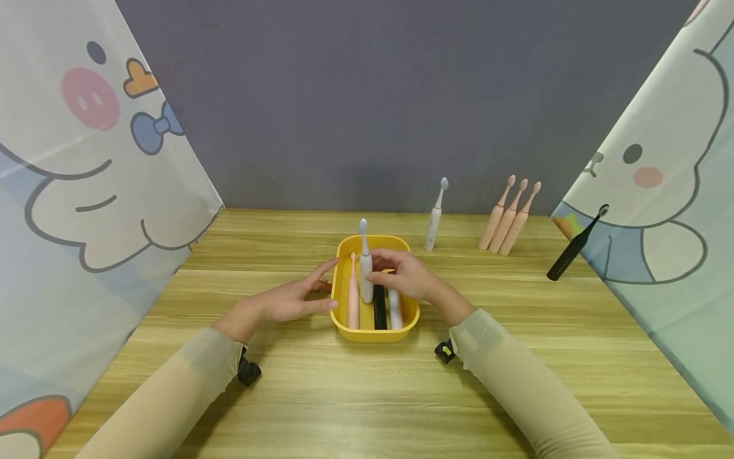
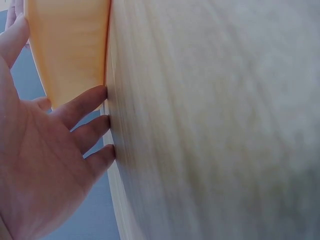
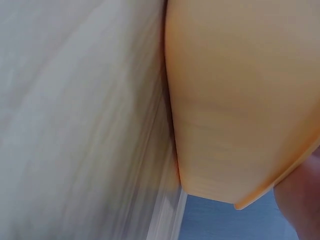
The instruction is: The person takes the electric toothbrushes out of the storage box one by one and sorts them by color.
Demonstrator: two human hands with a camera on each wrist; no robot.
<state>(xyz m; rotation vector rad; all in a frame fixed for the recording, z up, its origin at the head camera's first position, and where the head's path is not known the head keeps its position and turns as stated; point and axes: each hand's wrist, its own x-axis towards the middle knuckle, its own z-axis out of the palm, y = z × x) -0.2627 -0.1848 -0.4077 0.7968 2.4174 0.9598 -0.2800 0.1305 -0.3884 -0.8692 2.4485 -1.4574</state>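
A yellow bin (image 1: 375,336) stands on the wooden table. Over it my right hand (image 1: 401,274) pinches a white electric toothbrush (image 1: 366,277), brush head up, between thumb and fingers. Inside the bin lie a pink toothbrush (image 1: 353,299) on the left, a black toothbrush (image 1: 380,309) and a white toothbrush (image 1: 395,310) towards the right; their upper ends are partly hidden by my right hand. My left hand (image 1: 292,299) rests at the bin's left side with fingers spread and thumb at the rim. In the left wrist view, its fingertips meet the table beside the bin wall (image 2: 70,50).
Behind the bin to the right, a white toothbrush (image 1: 434,220) stands upright. Several pink toothbrushes (image 1: 506,223) stand in a row further right, and a black toothbrush (image 1: 573,248) stands near the right edge. A grey panel (image 1: 378,108) and printed cloth sides enclose the table.
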